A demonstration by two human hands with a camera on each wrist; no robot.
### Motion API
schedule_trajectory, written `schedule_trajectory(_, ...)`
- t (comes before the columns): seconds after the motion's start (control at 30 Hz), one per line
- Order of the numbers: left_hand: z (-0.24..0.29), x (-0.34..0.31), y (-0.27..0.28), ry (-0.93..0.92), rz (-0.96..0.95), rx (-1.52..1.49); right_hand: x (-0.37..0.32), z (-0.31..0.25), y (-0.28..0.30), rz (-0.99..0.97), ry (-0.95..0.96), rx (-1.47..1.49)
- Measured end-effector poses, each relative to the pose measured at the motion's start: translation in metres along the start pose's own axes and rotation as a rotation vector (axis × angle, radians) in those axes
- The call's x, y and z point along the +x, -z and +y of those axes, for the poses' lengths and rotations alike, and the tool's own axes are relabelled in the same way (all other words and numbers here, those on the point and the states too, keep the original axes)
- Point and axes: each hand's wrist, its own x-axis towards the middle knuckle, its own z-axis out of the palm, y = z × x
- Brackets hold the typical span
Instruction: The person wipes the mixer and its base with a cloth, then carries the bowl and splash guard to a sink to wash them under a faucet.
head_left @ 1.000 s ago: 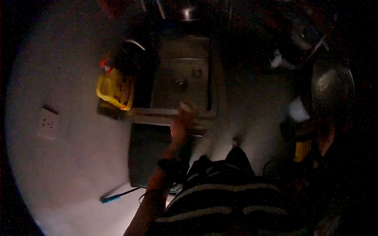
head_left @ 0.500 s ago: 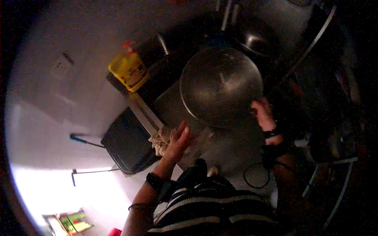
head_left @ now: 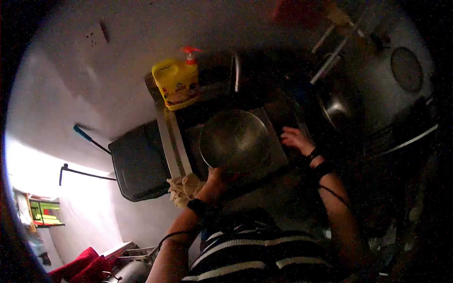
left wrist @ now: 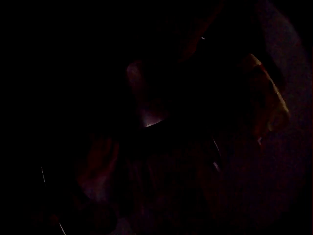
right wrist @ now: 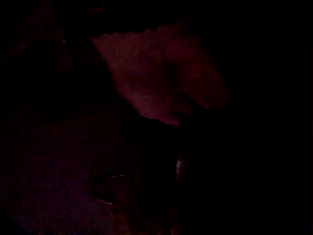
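Metal bowl sits over the sink. My left hand is at its near rim, fingers lost in shadow; grip cannot be told. My right hand, apart from it, has fingers loosely extended, empty. Cloth beside left wrist.

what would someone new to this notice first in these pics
Probably the yellow pump bottle with its red top, standing out against the dark at the upper left of the head view. Next, the round metal bowl near the middle, with the left hand at its lower edge and the right hand apart from it, to its right.
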Motion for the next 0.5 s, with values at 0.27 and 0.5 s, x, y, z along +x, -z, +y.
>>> schedule_trajectory(0.27,-0.065,0.04,0.01,0.307,0.311,-0.211,0.271,-0.105,-0.002,-0.142,0.786,-0.403)
schedule_trajectory(0.5,-0.083,0.021,-0.007,0.386,0.372,0.028,0.356,-0.107,-0.022,-0.183,0.684,-0.551)
